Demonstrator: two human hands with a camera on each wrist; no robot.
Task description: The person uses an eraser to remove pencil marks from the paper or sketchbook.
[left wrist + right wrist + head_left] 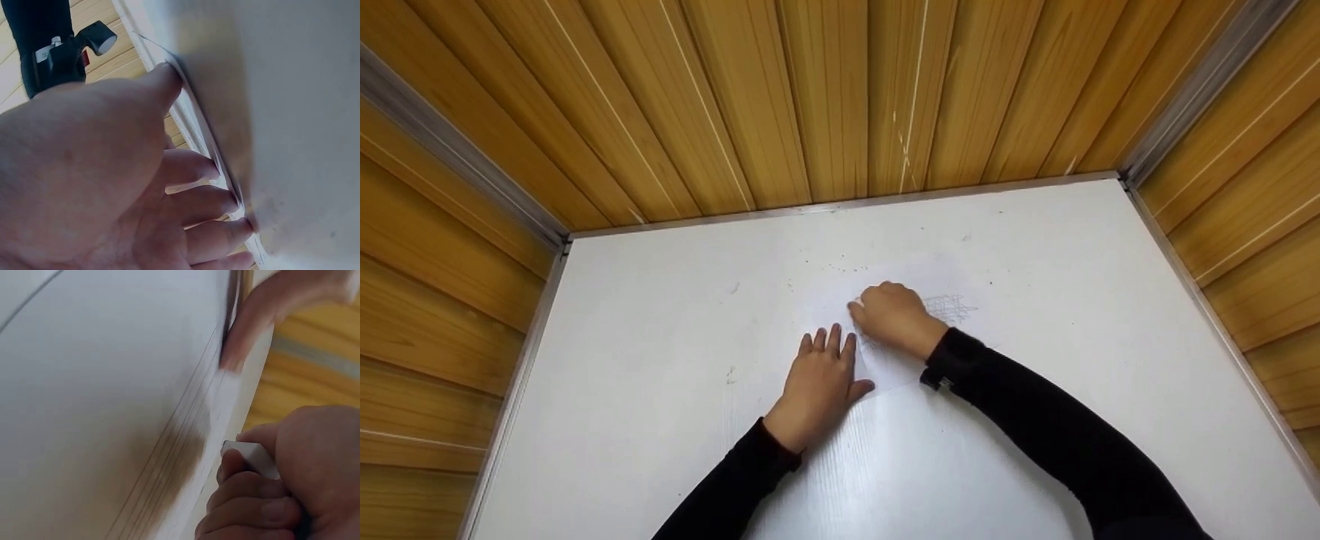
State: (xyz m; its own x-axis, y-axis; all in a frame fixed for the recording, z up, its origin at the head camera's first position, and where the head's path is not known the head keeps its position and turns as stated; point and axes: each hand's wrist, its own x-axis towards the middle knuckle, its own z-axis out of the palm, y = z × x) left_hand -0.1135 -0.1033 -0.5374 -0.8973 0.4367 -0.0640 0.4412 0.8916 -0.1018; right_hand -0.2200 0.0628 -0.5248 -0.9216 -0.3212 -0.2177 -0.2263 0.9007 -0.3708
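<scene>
I find the right hand (891,319) clamped on a white block (256,458) over the lined paper (949,307) on the worktop (660,337). The left hand (819,382), fingers apart, should press the paper flat; I advise light strokes.

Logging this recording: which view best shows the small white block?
The right wrist view: the small white block shows one end and a flat face, held in the bare right-hand grip. In the head view that grip hides most or all of it; the left wrist view doesn't show it.

Glare on tabletop (885,469) (wrist views soft)
</scene>
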